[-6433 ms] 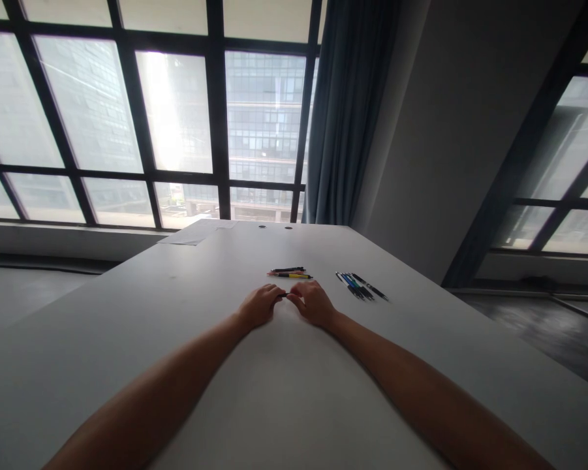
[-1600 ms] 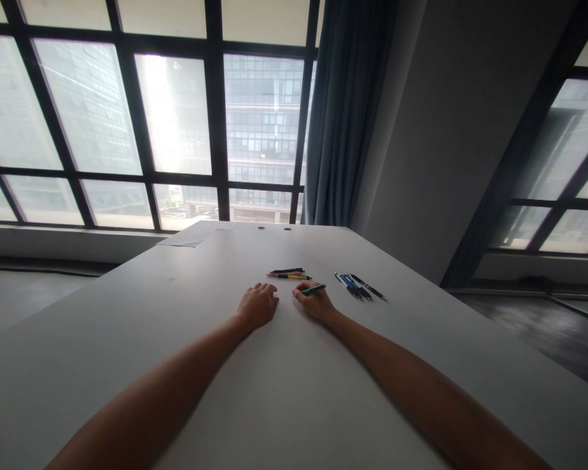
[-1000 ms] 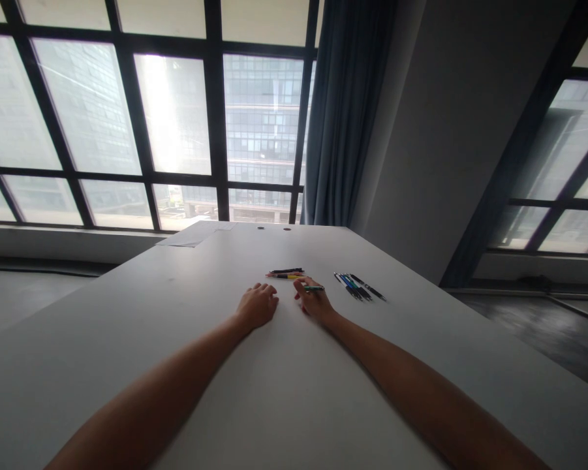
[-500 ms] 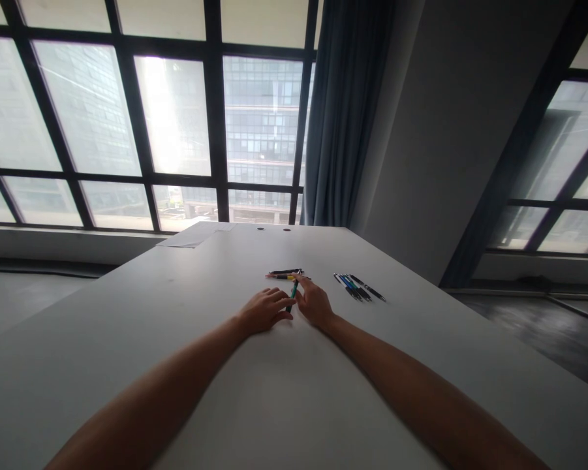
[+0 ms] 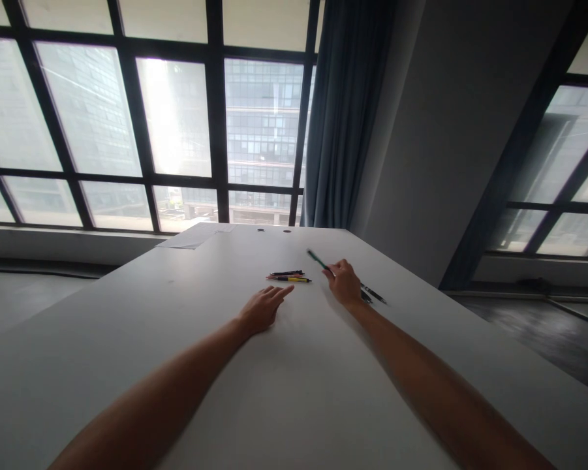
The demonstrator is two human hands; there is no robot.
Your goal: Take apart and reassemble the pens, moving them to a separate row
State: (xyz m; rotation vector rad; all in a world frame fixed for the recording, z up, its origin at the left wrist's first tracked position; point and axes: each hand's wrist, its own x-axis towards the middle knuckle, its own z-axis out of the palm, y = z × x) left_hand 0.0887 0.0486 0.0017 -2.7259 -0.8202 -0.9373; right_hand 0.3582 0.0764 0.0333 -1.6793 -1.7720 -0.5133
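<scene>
Grey table (image 5: 284, 391): right hand (image 5: 345, 282) pinches a slim, seemingly green pen (image 5: 318, 260); left hand (image 5: 263, 309) lies open.

Bare tabletop (image 5: 284, 385) fills the lower frame; at centre, pen clusters (image 5: 288, 276) and (image 5: 372, 294) block passage.

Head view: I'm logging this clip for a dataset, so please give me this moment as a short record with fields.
Surface: grey table
Right hand: holds a green pen, lifted over the right pen group
Left hand: flat on the table, fingers open, holding nothing
Centre: small pen group, one yellow, just beyond the left hand
Far end: sheet of paper
</scene>
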